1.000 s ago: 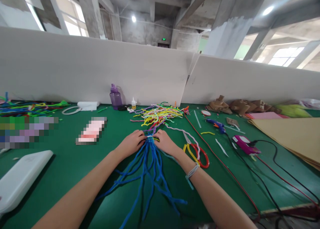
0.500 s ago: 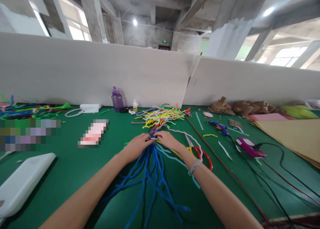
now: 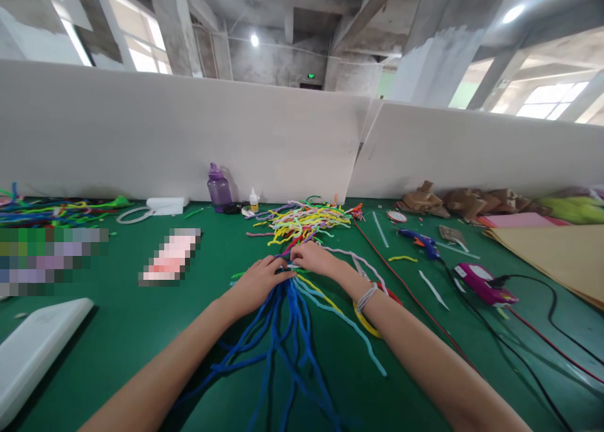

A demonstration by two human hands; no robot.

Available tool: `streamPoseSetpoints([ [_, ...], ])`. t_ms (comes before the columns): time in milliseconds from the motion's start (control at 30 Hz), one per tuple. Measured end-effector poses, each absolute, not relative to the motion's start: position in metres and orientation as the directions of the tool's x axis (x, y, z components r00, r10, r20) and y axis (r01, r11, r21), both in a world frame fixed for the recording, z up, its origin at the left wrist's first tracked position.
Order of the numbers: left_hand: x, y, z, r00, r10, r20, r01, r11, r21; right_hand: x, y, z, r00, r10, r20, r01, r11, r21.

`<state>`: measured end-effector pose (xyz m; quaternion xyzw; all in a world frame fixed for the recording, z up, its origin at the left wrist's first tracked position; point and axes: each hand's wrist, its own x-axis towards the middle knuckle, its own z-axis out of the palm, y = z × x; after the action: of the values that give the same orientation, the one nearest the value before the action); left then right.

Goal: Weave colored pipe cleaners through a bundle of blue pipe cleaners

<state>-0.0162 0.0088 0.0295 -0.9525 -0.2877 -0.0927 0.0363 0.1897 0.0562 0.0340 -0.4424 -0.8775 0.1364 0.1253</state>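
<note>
A bundle of pipe cleaners lies in front of me. Its blue pipe cleaners point(image 3: 278, 331) fan out towards me, with a few light blue and yellow ones to their right. My left hand point(image 3: 259, 282) is closed round the gathered middle from the left, thumb pointing right. Close beside it, my right hand point(image 3: 315, 258) pinches the bundle just above, its fingertips curled. Something small and whitish shows between the hands, too small to name. Beyond my fingers spreads a multicoloured part of pipe cleaners point(image 3: 306, 221). Scissors point(image 3: 368, 322) with red and yellow handles lie partly under my right forearm.
At the back stand a purple bottle point(image 3: 219, 190) and a small glue bottle point(image 3: 253, 201). On the right lie a blue glue gun point(image 3: 419, 242), a magenta box point(image 3: 484, 285) with cables, and brown paper point(image 3: 542, 249). A white device point(image 3: 42, 350) sits at left.
My right hand has lifted slightly and its fingers have curled in more. The light blue and yellow strands now lie further out to the right. My left hand stays at the bundle.
</note>
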Motion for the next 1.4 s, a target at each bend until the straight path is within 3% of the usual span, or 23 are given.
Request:
streamPoseSetpoints([
  [400, -0.018, 0.012, 0.026, 0.817, 0.540, 0.202, 0.543, -0.838, 0.048, 0.182, 0.071, 0.044, -0.645, 0.764, 0.017, 0.706, 0.604, -0.370],
  [600, -0.017, 0.011, 0.027, 0.821, 0.524, 0.225, 0.527, -0.848, 0.053, 0.181, 0.072, 0.040, -0.561, 0.827, -0.041, 0.754, 0.490, -0.437],
  [833, -0.018, 0.014, 0.026, 0.835, 0.494, 0.244, 0.489, -0.868, 0.083, 0.184, 0.072, 0.041, -0.517, 0.827, -0.219, 0.780, 0.351, -0.518],
  [1167, -0.018, 0.014, 0.024, 0.831, 0.512, 0.217, 0.509, -0.858, 0.072, 0.168, 0.092, 0.059, -0.410, 0.757, -0.508, 0.892, 0.217, -0.396],
  [1400, -0.020, 0.015, 0.018, 0.828, 0.500, 0.255, 0.508, -0.860, 0.040, 0.158, 0.083, 0.060, -0.341, 0.783, -0.521, 0.926, 0.185, -0.328],
])
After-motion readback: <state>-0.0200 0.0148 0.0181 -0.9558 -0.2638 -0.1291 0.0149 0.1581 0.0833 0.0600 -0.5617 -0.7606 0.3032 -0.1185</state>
